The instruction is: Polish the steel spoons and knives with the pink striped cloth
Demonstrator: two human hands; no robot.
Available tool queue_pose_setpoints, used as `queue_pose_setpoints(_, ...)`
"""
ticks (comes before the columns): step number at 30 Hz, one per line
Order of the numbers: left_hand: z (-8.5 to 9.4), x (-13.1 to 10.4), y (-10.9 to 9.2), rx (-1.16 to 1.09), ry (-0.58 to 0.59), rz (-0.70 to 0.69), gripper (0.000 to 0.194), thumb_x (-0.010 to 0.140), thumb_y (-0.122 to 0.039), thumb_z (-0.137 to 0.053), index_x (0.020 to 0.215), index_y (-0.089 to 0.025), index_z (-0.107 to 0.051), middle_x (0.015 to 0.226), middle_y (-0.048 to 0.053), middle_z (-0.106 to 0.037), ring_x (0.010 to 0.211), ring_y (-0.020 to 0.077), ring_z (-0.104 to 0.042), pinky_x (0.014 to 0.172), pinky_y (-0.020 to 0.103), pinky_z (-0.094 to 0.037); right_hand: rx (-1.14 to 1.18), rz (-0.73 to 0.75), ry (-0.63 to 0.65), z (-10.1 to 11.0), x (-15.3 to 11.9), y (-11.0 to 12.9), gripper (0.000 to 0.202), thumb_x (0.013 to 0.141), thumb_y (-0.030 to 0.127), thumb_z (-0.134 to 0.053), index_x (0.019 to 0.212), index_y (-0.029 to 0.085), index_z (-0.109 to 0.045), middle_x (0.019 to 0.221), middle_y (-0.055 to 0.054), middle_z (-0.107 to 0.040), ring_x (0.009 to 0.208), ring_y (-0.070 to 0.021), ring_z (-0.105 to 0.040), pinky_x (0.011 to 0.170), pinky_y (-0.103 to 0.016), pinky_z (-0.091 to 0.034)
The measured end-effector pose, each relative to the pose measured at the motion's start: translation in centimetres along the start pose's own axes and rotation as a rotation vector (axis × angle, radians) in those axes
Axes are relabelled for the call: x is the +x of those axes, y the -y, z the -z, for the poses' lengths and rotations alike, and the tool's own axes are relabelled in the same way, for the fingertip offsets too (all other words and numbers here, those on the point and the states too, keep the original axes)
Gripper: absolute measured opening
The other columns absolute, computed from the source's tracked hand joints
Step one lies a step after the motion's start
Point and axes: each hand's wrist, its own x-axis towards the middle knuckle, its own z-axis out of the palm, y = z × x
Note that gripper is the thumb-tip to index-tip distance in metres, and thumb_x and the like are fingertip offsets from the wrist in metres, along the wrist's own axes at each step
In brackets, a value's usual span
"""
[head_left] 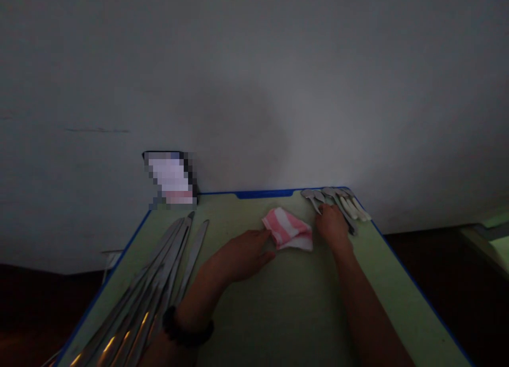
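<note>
A pink and white striped cloth (288,229) lies crumpled near the middle of the green table. My left hand (248,253), with a dark beaded band at its wrist, touches the cloth's left edge; its thumb and fingers are apart. Several spoons (339,196) lie side by side at the table's back right, some with pale handles. My right hand (333,225) is at the leftmost spoons, its fingers closed around a spoon handle. On the left side lie several long metal knives (159,274), with one knife (194,255) a little apart from the others.
The green table (278,314) has a blue edge and stands against a grey wall (246,91). A phone with a blurred screen (170,176) leans on the wall at the back left corner. Dark floor shows on both sides.
</note>
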Motion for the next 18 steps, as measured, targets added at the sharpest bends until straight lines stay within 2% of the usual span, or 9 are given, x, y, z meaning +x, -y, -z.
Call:
queue_pose_setpoints(4, -0.26, -0.01, 0.34, 0.029, -0.035, -0.02, 0.043, 0.087, -0.042, -0.041, 0.123, -0.019, -0.045, 0.127, 0.011, -0.053, 0.113, 0.0267, -0.051, 0.095, 0.039, -0.038, -0.005, -0.015, -0.002, 0.17, -0.1, 0.18, 0.034, 0.084, 0.017, -0.038, 0.114, 0.016, -0.055, 0.105, -0.015, -0.057, 0.101, -0.0246, -0.054, 0.083, -0.032, -0.04)
queue_pose_setpoints(13, -0.26, 0.02, 0.41, 0.039, -0.036, -0.02, 0.042, 0.086, -0.041, -0.042, 0.123, -0.019, -0.046, 0.127, 0.011, -0.054, 0.113, 0.0263, -0.051, 0.094, 0.038, -0.039, -0.011, -0.04, 0.008, 0.36, -0.34, 0.55, 0.035, 0.084, 0.017, -0.036, 0.115, 0.017, -0.054, 0.106, -0.016, -0.055, 0.093, -0.0254, -0.058, 0.075, -0.033, -0.042)
queue_pose_setpoints(18, -0.37, 0.02, 0.5, 0.041, -0.037, -0.02, 0.043, 0.086, -0.041, -0.042, 0.124, -0.019, -0.044, 0.128, 0.01, -0.052, 0.114, 0.0256, -0.051, 0.095, 0.038, -0.038, -0.005, -0.027, 0.012, 0.28, -0.38, 0.81, 0.033, 0.085, 0.019, -0.037, 0.113, 0.018, -0.054, 0.105, -0.014, -0.056, 0.094, -0.0241, -0.058, 0.076, -0.032, -0.042)
